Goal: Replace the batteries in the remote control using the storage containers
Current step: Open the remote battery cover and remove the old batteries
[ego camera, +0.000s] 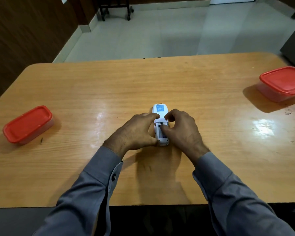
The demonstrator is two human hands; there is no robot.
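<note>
A white remote control [160, 109] lies face down in the middle of the wooden table [109, 86], a blue label on its far end. Its battery compartment at the near end is uncovered. My left hand [134, 132] grips the remote from the left, index finger on its back and thumb at its near end. My right hand [180, 129] holds its right side, with the thumb pressed into the compartment. What lies inside the compartment is mostly hidden by the thumb. Two clear storage containers with red lids stand closed: one at the left [27, 125], one at the far right [283, 83].
The table's near edge runs just below my forearms. Beyond the far edge is a pale tiled floor, with dark wood panelling on the left and a dark wheeled stand [115, 7] at the back.
</note>
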